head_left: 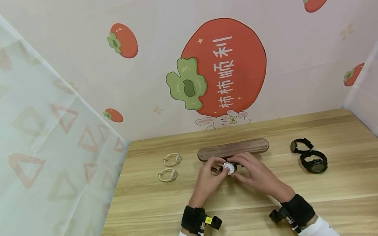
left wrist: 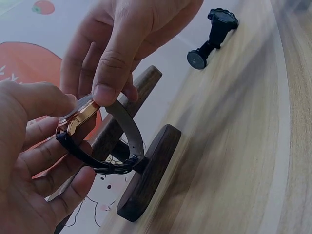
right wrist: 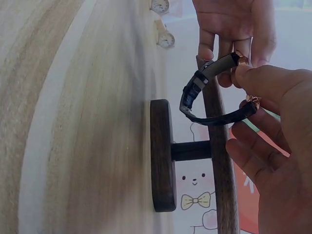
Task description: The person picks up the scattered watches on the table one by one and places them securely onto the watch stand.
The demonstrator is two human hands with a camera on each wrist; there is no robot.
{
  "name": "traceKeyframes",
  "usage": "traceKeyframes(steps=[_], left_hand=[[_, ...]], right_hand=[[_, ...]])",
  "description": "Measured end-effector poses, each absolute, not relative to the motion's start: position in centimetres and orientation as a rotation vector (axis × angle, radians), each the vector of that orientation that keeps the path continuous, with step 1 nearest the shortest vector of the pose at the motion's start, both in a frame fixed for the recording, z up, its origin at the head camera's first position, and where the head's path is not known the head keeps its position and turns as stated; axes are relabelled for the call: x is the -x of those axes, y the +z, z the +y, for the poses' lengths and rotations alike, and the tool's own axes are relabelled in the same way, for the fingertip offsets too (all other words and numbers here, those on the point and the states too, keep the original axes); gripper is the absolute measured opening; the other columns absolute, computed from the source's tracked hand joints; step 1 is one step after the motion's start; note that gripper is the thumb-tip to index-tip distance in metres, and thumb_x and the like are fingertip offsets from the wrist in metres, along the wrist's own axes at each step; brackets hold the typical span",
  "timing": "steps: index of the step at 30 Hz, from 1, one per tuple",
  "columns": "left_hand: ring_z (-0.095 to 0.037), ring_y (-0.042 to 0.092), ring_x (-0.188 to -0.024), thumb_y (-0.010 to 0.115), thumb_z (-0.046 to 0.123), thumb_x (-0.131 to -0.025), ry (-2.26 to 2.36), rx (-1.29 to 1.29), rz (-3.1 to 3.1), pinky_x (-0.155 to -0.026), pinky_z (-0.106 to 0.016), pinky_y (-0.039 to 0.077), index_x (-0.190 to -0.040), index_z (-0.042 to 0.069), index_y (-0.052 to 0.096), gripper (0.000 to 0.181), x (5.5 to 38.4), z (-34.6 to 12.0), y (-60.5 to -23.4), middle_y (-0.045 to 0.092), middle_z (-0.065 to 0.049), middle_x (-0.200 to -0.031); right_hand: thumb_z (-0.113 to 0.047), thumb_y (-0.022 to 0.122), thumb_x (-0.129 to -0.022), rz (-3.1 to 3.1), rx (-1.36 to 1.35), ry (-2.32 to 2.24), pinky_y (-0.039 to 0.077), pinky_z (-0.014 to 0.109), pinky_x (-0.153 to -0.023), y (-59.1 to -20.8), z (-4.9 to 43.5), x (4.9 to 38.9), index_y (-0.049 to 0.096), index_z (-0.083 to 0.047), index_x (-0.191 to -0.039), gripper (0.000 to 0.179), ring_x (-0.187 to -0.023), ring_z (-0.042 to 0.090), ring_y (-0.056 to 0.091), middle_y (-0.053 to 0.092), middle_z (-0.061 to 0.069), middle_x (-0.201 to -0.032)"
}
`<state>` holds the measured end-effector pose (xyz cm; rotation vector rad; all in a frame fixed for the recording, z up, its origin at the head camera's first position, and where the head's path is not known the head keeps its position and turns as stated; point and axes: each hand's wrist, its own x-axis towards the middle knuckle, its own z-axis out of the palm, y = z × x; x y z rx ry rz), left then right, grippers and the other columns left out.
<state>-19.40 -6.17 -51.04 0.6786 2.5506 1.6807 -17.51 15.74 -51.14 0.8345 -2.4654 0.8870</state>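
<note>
A wristwatch (head_left: 229, 168) with a white dial, a rose-gold case and a dark strap is held up between both hands. My left hand (head_left: 206, 180) pinches it with the thumb on the face side and fingers underneath. My right hand (head_left: 260, 175) grips the case edge from the other side, thumb near the strap end. In the right wrist view the strap (right wrist: 195, 95) hangs as a closed loop. Just behind the hands stands a dark wooden T-shaped watch stand (head_left: 233, 149), its bar bare of watches. The stand's base (left wrist: 151, 170) shows below the strap in the left wrist view.
On the left of the wooden table (head_left: 145, 225) lie two pale watches, one farther back (head_left: 172, 160) and one nearer (head_left: 168, 175). To the right are two black watches, a smaller one (head_left: 301, 146) and a bulkier one (head_left: 315, 162). A printed cloth wall stands behind.
</note>
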Motion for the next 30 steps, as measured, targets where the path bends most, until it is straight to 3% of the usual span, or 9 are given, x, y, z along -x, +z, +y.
traceKeyframes(steps=[7,12,19,30], left_hand=[[-0.027,0.067,-0.115,0.079,0.010,-0.097,1.634,-0.739,2.574,-0.094,-0.042,0.062,-0.128,0.012,0.068,0.033,19.46,-6.33,-51.13,0.071,-0.009,-0.124],[-0.025,0.062,-0.119,0.079,0.000,-0.093,1.527,-0.817,2.615,-0.097,-0.034,0.060,-0.135,0.011,0.065,0.046,19.48,-6.50,-51.07,0.068,-0.008,-0.128],[-0.025,0.062,-0.119,0.074,0.002,-0.098,1.541,-0.815,2.608,-0.098,-0.034,0.061,-0.136,0.012,0.066,0.040,19.44,-6.63,-51.43,0.068,-0.008,-0.129],[-0.029,0.066,-0.120,0.076,0.007,-0.099,1.691,-0.824,2.563,-0.097,-0.039,0.063,-0.135,0.013,0.068,0.037,19.41,-7.04,-51.76,0.067,-0.010,-0.132]], right_hand=[[-0.016,0.087,-0.090,-2.442,-0.822,0.908,0.061,0.039,-0.088,-51.44,15.73,17.69,0.071,-0.010,-0.131,0.044,-0.113,0.018,0.062,0.071,0.002,-0.124],[-0.012,0.089,-0.088,-2.417,-0.810,0.926,0.061,0.038,-0.087,-51.60,15.86,17.67,0.070,-0.010,-0.130,0.046,-0.113,0.018,0.062,0.071,0.002,-0.123],[-0.013,0.088,-0.089,-2.424,-0.805,0.967,0.061,0.037,-0.086,-51.79,15.84,17.62,0.071,-0.011,-0.131,0.045,-0.111,0.017,0.063,0.070,0.002,-0.123],[0.002,0.075,-0.094,-2.440,-0.787,1.166,0.063,0.045,-0.091,-51.97,16.43,17.36,0.066,-0.011,-0.139,0.048,-0.116,0.022,0.066,0.069,0.006,-0.129]])
